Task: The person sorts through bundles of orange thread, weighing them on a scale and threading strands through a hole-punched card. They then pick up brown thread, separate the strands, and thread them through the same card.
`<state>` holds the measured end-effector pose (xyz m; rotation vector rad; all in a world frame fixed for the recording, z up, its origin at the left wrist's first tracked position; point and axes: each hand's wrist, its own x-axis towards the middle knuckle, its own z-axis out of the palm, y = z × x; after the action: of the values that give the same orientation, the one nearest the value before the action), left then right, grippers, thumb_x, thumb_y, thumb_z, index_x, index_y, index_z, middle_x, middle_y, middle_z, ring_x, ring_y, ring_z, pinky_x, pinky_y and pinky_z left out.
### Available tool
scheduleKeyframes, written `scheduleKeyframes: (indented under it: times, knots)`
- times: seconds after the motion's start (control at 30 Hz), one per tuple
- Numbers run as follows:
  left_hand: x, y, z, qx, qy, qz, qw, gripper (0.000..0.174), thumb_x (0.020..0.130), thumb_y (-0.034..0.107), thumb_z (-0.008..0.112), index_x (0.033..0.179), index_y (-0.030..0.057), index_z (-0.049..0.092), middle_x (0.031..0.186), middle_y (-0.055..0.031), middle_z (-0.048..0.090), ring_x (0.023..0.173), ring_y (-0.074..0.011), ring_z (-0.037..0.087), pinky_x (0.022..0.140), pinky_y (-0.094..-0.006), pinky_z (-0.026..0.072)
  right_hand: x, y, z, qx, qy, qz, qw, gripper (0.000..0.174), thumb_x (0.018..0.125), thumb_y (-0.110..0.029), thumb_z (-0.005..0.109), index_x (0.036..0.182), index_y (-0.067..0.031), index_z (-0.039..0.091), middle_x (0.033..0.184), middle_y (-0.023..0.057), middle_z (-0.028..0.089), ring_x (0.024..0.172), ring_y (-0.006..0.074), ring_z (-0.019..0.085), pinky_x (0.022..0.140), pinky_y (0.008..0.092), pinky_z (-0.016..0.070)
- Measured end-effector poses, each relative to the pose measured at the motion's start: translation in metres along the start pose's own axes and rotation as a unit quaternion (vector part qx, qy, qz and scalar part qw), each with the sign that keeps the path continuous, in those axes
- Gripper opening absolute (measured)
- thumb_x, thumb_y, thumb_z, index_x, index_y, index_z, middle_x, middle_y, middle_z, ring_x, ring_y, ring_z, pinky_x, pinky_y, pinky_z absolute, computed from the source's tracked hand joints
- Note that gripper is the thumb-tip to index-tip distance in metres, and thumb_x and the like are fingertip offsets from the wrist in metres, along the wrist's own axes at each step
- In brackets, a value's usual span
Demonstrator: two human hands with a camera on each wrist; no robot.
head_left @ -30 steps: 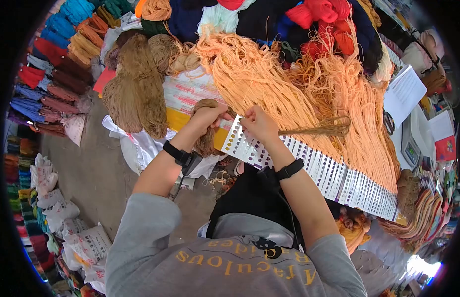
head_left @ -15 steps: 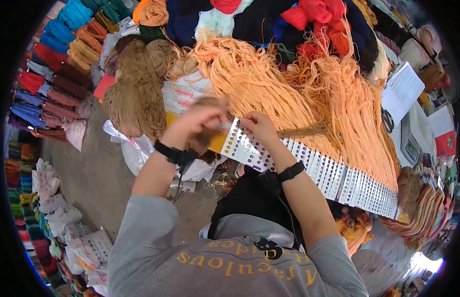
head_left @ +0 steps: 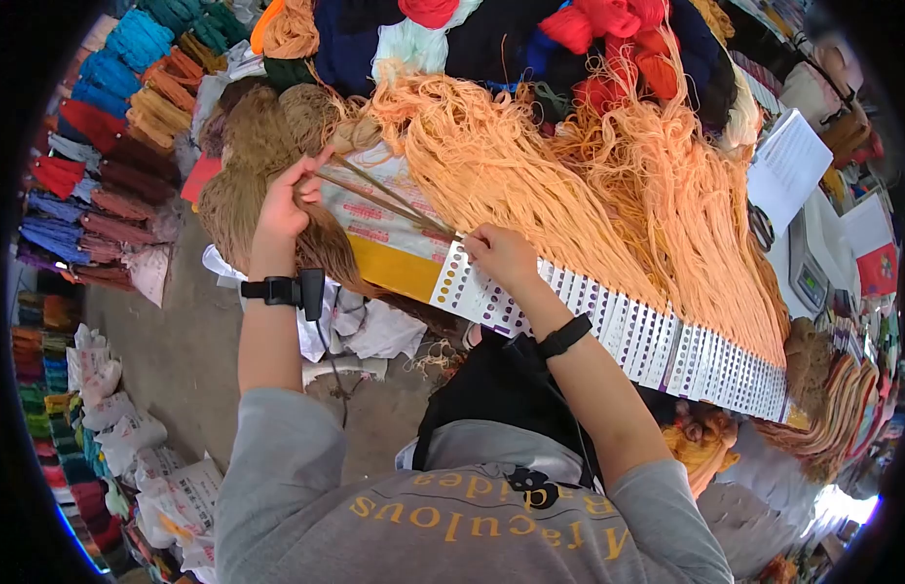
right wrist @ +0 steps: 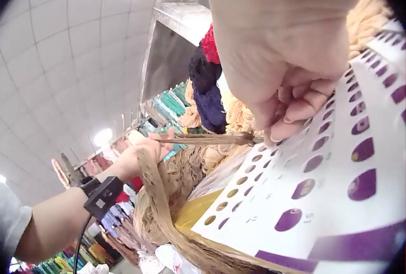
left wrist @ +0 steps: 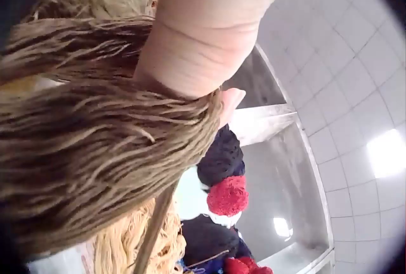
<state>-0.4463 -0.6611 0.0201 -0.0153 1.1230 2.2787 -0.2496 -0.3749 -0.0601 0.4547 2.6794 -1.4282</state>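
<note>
Brown yarn (head_left: pixel 326 243) hangs in a thick hank from my left hand (head_left: pixel 287 201), whose curled fingers grip it. A thin brown strand (head_left: pixel 389 202) stretches taut from those fingers to my right hand (head_left: pixel 503 257), which pinches it at the corner of a white card with rows of holes (head_left: pixel 452 282). In the left wrist view the hank (left wrist: pixel 101 153) drapes over the hand (left wrist: pixel 206 33) and hides most fingers. The right wrist view shows the strand (right wrist: pixel 203 139) meeting the curled right fingertips (right wrist: pixel 285 122), just above the holed card (right wrist: pixel 273 191).
Peach yarn (head_left: pixel 530 185) spreads behind the row of cards. A tan hank (head_left: pixel 262 146) lies at the left, with red yarn (head_left: pixel 618 49) at the back. Scissors (head_left: pixel 761 230), papers (head_left: pixel 791 165) and a scale (head_left: pixel 811 277) are at the right. White bags (head_left: pixel 175 501) stand on the floor.
My left hand has moved away to the left with the brown yarn, drawing the strand out straight. The brown loose end right of my right hand is gone from there. My right hand stays at the card corner.
</note>
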Motion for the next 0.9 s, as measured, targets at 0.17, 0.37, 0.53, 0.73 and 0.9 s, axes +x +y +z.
scheduleKeyframes:
  times: [0.17, 0.37, 0.53, 0.73, 0.9]
  knots:
    - [0.026, 0.021, 0.014, 0.335, 0.117, 0.085, 0.931, 0.014, 0.09, 0.02, 0.057, 0.093, 0.0079, 0.064, 0.079, 0.0024, 0.058, 0.058, -0.0037, 0.044, 0.05, -0.0187, 0.0338, -0.003, -0.001, 0.001, -0.015, 0.013, -0.006, 1.0, 0.024, 0.082, -0.033, 0.053, 0.086, -0.0133, 0.066, 0.077, 0.0066, 0.066, 0.076, 0.0262, 0.063, 0.068, 0.0383, 0.0476]
    - [0.038, -0.013, 0.01, 0.774, 0.224, 0.137, 0.576, 0.061, 0.089, 0.055, 0.037, 0.096, 0.0012, 0.065, 0.093, -0.0193, 0.065, 0.092, -0.0374, 0.061, 0.079, -0.0458, 0.0464, -0.003, 0.007, 0.006, 0.018, 0.017, -0.029, 0.999, 0.022, 0.082, -0.03, 0.057, 0.088, -0.0102, 0.065, 0.081, 0.0096, 0.066, 0.077, 0.0257, 0.063, 0.069, 0.0374, 0.0478]
    - [-0.081, -0.099, 0.112, 0.332, -0.023, 0.004, 0.943, 0.038, 0.094, 0.038, 0.049, 0.106, 0.008, 0.067, 0.109, 0.001, 0.06, 0.087, -0.0049, 0.048, 0.073, -0.0179, 0.0364, -0.032, -0.024, 0.009, 0.184, 0.055, -0.182, 0.964, 0.016, 0.086, -0.013, 0.059, 0.097, -0.0011, 0.063, 0.079, 0.004, 0.064, 0.066, 0.0094, 0.058, 0.062, 0.0246, 0.0472]
    - [-0.103, -0.13, 0.114, 0.089, -0.126, -0.114, 0.981, 0.053, 0.099, 0.039, 0.031, 0.129, -0.0029, 0.045, 0.117, -0.0106, 0.056, 0.103, -0.0162, 0.056, 0.082, -0.0299, 0.0485, -0.071, -0.068, 0.012, 0.368, -0.052, -0.084, 0.924, 0.013, 0.09, -0.011, 0.055, 0.094, 0.0007, 0.059, 0.074, 0.0028, 0.059, 0.065, 0.0084, 0.055, 0.061, 0.0211, 0.0434]
    - [-0.107, -0.13, 0.103, -0.075, -0.205, -0.106, 0.97, 0.053, 0.099, 0.038, 0.031, 0.129, -0.0037, 0.043, 0.122, -0.0147, 0.053, 0.103, -0.0224, 0.058, 0.084, -0.0369, 0.0487, -0.083, -0.072, 0.005, 0.431, -0.042, -0.064, 0.899, 0.013, 0.093, -0.014, 0.051, 0.09, -0.003, 0.056, 0.068, 0.0018, 0.058, 0.06, 0.0065, 0.049, 0.055, 0.0204, 0.0368]
